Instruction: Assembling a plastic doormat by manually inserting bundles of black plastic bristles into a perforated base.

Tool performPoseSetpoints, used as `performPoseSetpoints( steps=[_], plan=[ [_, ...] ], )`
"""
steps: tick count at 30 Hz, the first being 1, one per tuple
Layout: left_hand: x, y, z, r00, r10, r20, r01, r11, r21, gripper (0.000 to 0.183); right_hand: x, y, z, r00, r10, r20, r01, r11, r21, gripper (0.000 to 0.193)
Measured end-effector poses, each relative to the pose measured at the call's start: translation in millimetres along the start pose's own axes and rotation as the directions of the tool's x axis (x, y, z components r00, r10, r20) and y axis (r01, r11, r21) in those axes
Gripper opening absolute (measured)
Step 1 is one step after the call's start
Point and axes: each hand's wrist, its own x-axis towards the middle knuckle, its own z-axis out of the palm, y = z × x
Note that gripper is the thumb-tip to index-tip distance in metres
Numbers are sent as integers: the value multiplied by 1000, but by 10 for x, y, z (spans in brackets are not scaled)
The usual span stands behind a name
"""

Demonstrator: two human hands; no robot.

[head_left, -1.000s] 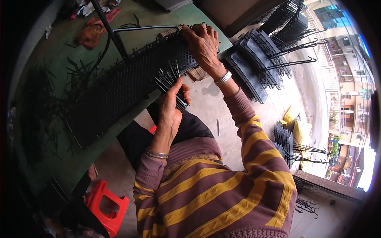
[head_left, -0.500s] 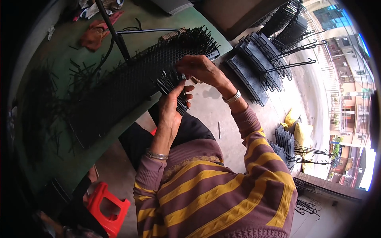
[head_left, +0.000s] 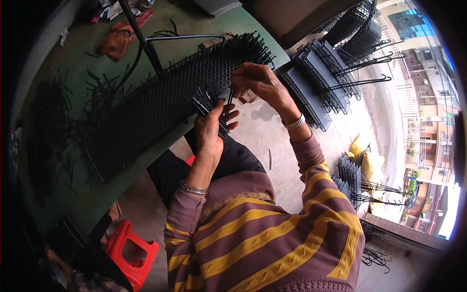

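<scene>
My left hand (head_left: 209,129) is closed around a bundle of thin black strips (head_left: 204,102), over the near edge of a long black perforated panel (head_left: 155,104). Just right of the bundle, my right hand (head_left: 265,86) pinches a slim dark strip (head_left: 230,101) that hangs down toward the left fingers. Many black strips stand up along the panel's far edge and thickly at its right end (head_left: 250,46). The panel lies on a green table (head_left: 180,22).
Loose black strips (head_left: 104,85) and a reddish cloth (head_left: 116,41) lie on the table; a dark metal bar (head_left: 141,36) rises behind the panel. Black mesh racks with hooks (head_left: 318,73) stand at right. A red stool (head_left: 131,253) is at lower left, beside part of another person.
My right hand has moved a little right, away from the bundle, and a strip now shows below its fingers. My left hand keeps its hold on the bundle.
</scene>
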Motion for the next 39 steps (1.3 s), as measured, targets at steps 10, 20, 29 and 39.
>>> performPoseSetpoints(
  steps=[10,20,29,39],
  plan=[
    [88,-110,-1,981,-183,70,193,961,-197,21,348,-2,-66,709,-526,-469,279,820,-499,8],
    [81,-112,-13,982,-184,49,190,957,-220,17,527,74,-206,775,-528,-347,270,773,-574,8],
    [92,-109,-34,981,-184,66,195,955,-225,18,568,10,-230,756,-617,-219,379,686,-621,6],
    [82,-97,-15,979,-195,63,204,956,-209,18,591,49,-270,773,-632,-50,452,605,-656,14]
  ],
)
